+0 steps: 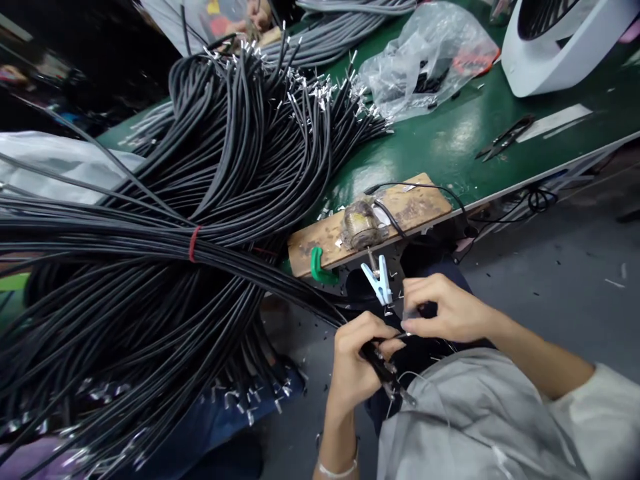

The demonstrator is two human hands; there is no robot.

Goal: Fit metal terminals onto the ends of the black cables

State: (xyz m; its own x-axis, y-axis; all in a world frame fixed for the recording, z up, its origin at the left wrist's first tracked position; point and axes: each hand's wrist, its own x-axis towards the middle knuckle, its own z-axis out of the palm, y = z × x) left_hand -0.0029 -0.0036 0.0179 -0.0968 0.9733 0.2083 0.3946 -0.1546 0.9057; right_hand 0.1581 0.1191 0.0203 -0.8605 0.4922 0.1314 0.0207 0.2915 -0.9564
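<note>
My left hand (357,360) is wrapped round a bundle of black cables (300,290) that runs in from the left. Thumb and forefinger of my right hand (445,310) pinch the pale end of one black cable (403,335), just right of my left hand. Above the hands a light blue clothespin (380,281) hangs at the shaft of a small motor (361,225), which is fixed on a wooden board (420,207). A green clamp (320,267) grips the board's front edge.
A large heap of black cables (240,180) with white-tipped ends covers the left side. On the green table (450,143) lie a clear plastic bag (425,53), snips (506,139) and a white device (555,60). Another person's hand (259,13) shows at the top.
</note>
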